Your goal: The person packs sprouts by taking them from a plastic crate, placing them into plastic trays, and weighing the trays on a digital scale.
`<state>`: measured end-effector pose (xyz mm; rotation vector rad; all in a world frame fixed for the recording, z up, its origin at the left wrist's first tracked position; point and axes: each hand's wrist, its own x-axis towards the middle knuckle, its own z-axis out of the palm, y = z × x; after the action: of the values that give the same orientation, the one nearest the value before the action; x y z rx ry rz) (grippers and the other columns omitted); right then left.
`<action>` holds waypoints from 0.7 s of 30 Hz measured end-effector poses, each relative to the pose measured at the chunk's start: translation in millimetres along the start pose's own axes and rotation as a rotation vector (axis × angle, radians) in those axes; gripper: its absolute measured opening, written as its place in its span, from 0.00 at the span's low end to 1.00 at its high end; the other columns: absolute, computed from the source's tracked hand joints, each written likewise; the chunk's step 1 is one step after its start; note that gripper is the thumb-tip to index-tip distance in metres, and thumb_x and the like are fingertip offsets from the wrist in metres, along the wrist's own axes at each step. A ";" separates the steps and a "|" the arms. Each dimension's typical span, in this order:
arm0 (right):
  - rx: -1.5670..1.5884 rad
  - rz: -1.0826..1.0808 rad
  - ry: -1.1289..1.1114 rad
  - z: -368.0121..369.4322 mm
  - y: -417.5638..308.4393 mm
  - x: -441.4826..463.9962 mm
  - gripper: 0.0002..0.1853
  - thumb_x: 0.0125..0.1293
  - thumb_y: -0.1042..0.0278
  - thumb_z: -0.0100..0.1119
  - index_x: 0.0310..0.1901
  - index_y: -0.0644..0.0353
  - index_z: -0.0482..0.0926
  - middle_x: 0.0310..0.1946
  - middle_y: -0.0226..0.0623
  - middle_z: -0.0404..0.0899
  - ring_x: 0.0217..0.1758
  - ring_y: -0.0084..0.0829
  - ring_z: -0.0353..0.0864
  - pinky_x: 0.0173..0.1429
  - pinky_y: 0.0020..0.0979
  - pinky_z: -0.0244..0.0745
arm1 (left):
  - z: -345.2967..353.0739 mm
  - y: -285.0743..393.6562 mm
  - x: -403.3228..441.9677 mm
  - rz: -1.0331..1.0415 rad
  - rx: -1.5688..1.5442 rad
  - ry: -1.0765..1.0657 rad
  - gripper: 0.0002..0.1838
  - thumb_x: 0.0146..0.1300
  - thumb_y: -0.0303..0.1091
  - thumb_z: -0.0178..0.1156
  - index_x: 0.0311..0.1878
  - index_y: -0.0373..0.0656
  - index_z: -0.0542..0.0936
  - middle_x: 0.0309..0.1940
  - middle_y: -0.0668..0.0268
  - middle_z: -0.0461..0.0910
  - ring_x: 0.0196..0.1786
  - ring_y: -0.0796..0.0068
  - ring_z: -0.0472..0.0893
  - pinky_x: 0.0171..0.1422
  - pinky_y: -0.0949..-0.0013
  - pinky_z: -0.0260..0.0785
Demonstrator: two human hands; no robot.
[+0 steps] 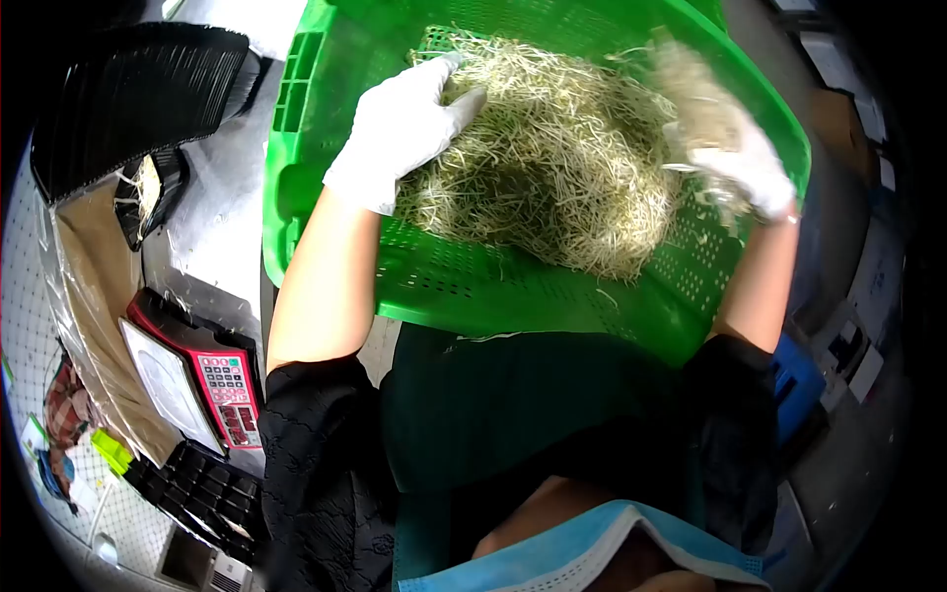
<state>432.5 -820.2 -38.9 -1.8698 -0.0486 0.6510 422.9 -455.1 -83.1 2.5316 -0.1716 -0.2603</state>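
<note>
A large heap of pale, thin sprouts (602, 207) lies in a green perforated plastic basket (473, 306). My left hand (404, 123), in a white glove, rests at the heap's left edge with thumb and fingers apart; some fingertips are hidden by the sprouts. On the right, my gloved right hand (740, 173) is near the basket's right wall, holding a clump of sprouts (695, 94). That hand and its clump are smeared by motion, and something clear and shiny shows beside the fingers, too blurred to name.
Left of the basket, stacked black plastic trays (148, 99) stand on a metal table (212, 187). A red and white digital scale (197, 380) sits nearer me, beside brown cardboard (109, 306). More black trays (207, 493) lie below it. A blue container (794, 385) is at right.
</note>
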 end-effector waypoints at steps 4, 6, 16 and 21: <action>-0.872 0.093 0.072 7.1 62.7 6.8 0.44 0.48 0.57 0.74 0.66 0.62 0.63 0.61 0.46 0.70 0.62 0.36 0.71 0.66 0.33 0.65 | 3.9 3.8 -3.7 0.002 0.007 -0.175 0.34 0.56 0.51 0.65 0.62 0.45 0.72 0.44 0.63 0.81 0.42 0.71 0.80 0.53 0.71 0.71; -0.311 0.390 0.178 5.6 66.1 4.8 0.41 0.49 0.67 0.75 0.66 0.59 0.64 0.61 0.42 0.70 0.62 0.30 0.69 0.66 0.31 0.65 | 4.6 4.8 -6.4 0.002 0.018 -0.227 0.35 0.56 0.51 0.65 0.64 0.46 0.70 0.45 0.62 0.81 0.43 0.71 0.80 0.53 0.70 0.70; -1.182 0.049 -0.152 145.6 103.0 -22.8 0.63 0.42 0.40 0.73 0.72 0.62 0.44 0.68 0.57 0.55 0.72 0.54 0.54 0.75 0.41 0.49 | 2.8 9.4 -7.4 0.001 0.033 -0.268 0.33 0.57 0.49 0.65 0.64 0.47 0.70 0.44 0.61 0.82 0.46 0.70 0.80 0.55 0.70 0.69; -0.835 -0.029 0.332 74.1 135.1 34.4 0.62 0.42 0.41 0.73 0.71 0.63 0.47 0.68 0.55 0.57 0.72 0.47 0.55 0.74 0.42 0.50 | 6.9 9.1 -8.5 0.085 0.038 -0.204 0.29 0.56 0.49 0.66 0.59 0.49 0.74 0.43 0.59 0.82 0.43 0.68 0.81 0.51 0.69 0.71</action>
<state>391.5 -799.1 -189.9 -2.7542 -0.1483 0.2964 412.5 -464.8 -82.3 2.5244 -0.3661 -0.4856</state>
